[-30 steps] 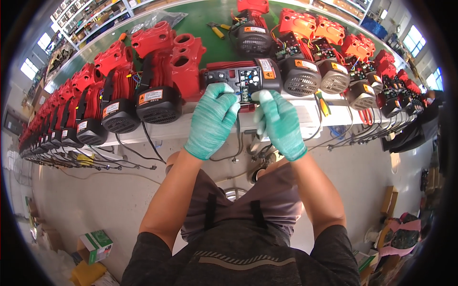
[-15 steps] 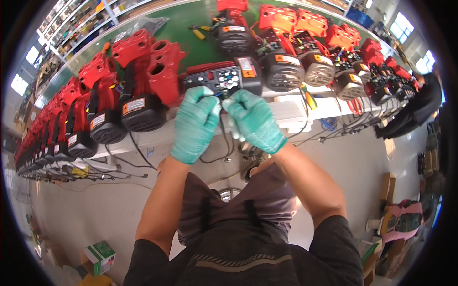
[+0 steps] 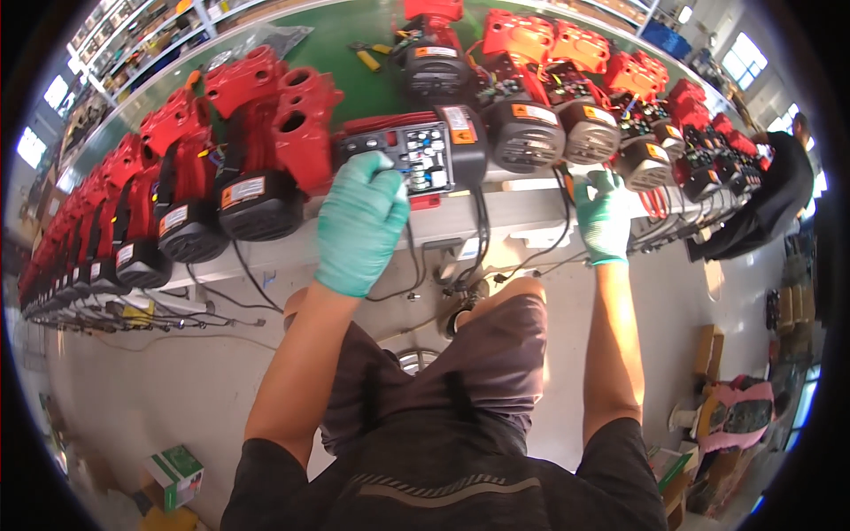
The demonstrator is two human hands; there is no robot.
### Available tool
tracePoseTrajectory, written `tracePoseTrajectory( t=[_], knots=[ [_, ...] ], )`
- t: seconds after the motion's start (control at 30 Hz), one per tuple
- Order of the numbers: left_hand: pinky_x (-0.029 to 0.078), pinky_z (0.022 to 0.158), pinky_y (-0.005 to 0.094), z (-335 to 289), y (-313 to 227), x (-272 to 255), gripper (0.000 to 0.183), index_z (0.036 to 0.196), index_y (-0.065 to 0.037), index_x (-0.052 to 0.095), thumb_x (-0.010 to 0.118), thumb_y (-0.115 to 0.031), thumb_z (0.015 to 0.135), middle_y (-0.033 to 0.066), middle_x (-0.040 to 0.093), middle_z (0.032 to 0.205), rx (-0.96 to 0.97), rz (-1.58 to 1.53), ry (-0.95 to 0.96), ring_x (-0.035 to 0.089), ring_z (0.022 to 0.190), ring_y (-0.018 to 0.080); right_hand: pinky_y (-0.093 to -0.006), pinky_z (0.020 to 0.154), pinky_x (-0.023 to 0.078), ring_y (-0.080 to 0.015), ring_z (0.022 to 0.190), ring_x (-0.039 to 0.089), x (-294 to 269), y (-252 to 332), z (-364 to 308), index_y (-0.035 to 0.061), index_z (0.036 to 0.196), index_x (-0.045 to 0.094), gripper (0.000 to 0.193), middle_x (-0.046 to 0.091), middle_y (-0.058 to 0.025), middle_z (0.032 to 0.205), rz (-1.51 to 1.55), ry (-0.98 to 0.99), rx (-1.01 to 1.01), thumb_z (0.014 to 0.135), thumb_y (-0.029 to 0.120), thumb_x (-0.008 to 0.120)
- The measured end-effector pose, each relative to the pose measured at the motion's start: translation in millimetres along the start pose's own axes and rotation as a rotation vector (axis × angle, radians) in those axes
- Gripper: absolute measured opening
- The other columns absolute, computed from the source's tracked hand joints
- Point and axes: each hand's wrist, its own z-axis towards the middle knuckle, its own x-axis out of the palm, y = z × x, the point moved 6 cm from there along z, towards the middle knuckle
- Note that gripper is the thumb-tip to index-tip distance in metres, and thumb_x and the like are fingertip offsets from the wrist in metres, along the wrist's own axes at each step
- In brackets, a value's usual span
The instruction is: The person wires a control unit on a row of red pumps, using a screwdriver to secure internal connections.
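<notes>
In front of me a red machine with a black end cap [image 3: 462, 146] lies on its side on the bench. Its grey control panel [image 3: 428, 159] faces up, crowded with small electronic parts and wires. My left hand [image 3: 361, 226], in a green glove, is closed at the panel's left lower edge; whatever its fingers hold is hidden. Off to the right, at the bench's front edge, my gloved right hand [image 3: 603, 217] has its fingers curled beside the orange handle of a hand tool that looks like pliers [image 3: 568, 183]. The fingers partly cover that tool.
Similar red machines [image 3: 261, 205] stand in a row at left, and more with exposed wiring [image 3: 527, 137] at right. Black cables [image 3: 482, 226] hang off the front edge. A yellow-handled tool [image 3: 367, 60] lies on the green bench top [image 3: 345, 97]. A person in dark clothing [image 3: 770, 190] is at far right.
My right hand has left the panel and moved right to the pliers at the bench edge. My left hand stays by the panel, whose parts now show more fully.
</notes>
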Motion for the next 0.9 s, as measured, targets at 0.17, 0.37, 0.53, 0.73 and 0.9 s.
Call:
tracePoseTrajectory(
  t=[0.17,0.37,0.53,0.73,0.9],
  knots=[
    [0.054,0.089,0.0433,2.1,0.9,2.7,0.02,0.101,-0.004,0.071,0.076,-0.002,0.081,0.0103,0.065,0.116,0.045,0.006,-0.014,0.062,0.104,0.0345,-0.051,0.083,0.055,-0.0427,0.091,0.069,32.3,-28.9,-13.1,-0.0019,0.095,0.069,0.034,0.069,-0.023,0.096,-0.118,0.202,0.032,0.092,0.031,0.074],
    [0.054,0.088,0.0433,1.4,3.8,6.6,0.022,0.099,-0.004,0.07,0.076,0.001,0.078,0.0103,0.064,0.118,0.081,0.041,0.036,0.061,0.103,0.0339,-0.048,0.083,0.053,-0.0431,0.092,0.067,11.9,-35.1,-20.1,-0.0018,0.103,0.064,0.026,0.068,-0.023,0.093,0.061,0.207,0.172,0.093,0.02,0.072],
    [0.054,0.087,0.0432,2.1,4.0,4.1,0.021,0.092,-0.004,0.069,0.075,0.001,0.072,0.0083,0.064,0.114,0.101,0.037,0.01,0.061,0.101,0.0332,-0.0301,0.078,0.06,-0.0159,0.09,0.072,-67.4,-3.0,-49.7,0.0015,0.119,0.058,0.019,0.072,-0.0115,0.103,0.456,-0.036,0.314,0.108,0.017,0.063],
    [0.055,0.089,0.0433,0.3,10.8,7.0,0.019,0.092,-0.004,0.068,0.073,-0.002,0.075,0.0093,0.064,0.113,0.118,0.016,0.024,0.061,0.102,0.0338,-0.0342,0.068,0.065,-0.0284,0.083,0.076,-165.6,72.9,-48.8,0.0004,0.131,0.048,0.029,0.07,-0.0252,0.116,0.67,-0.325,0.043,0.108,0.015,0.061],
    [0.055,0.09,0.044,-1.8,11.5,10.4,0.02,0.095,-0.003,0.068,0.072,-0.003,0.076,0.0106,0.064,0.113,0.156,0.01,-0.014,0.062,0.101,0.0342,-0.0358,0.058,0.061,-0.0294,0.069,0.07,-178.0,144.3,-49.0,0.0105,0.133,0.048,0.041,0.069,-0.0271,0.109,0.873,-0.228,-0.194,0.103,0.028,0.071]
  ],
)
